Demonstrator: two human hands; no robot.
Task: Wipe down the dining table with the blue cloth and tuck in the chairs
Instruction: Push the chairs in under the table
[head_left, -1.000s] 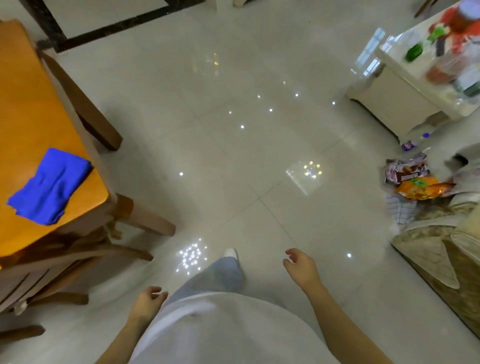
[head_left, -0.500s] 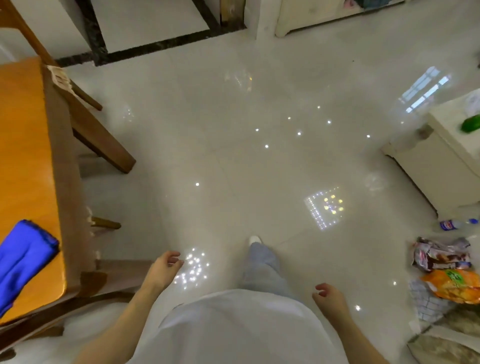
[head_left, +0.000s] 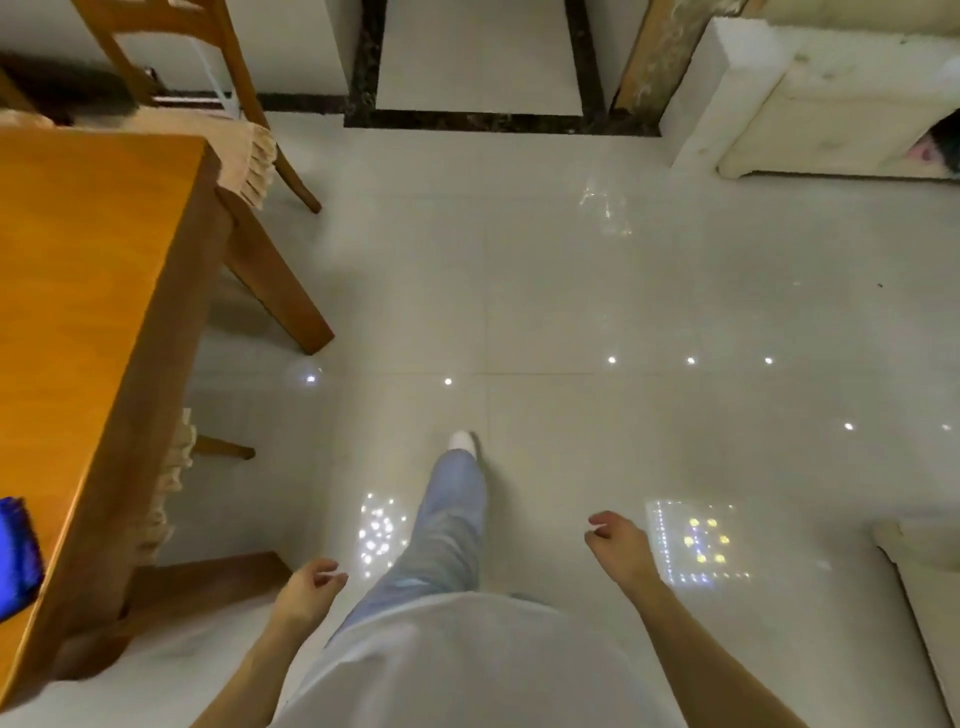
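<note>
Since the earlier frame our view had swung forward along the surface (head_left: 93, 312); the blue cloth (head_left: 15, 556) had slid to the picture's left edge, only partly visible. It lay on the surface near the long edge, well to the left of the left hand (head_left: 306, 584). Both hands hung loosely curled, holding nothing; the right hand (head_left: 618, 540) was farther off still. Whether wiping was finished, we could not tell. The side chair (head_left: 174, 467) looked tucked in. The far-end chair (head_left: 244, 156) stood partly out, so we judged tucking remained there.
</note>
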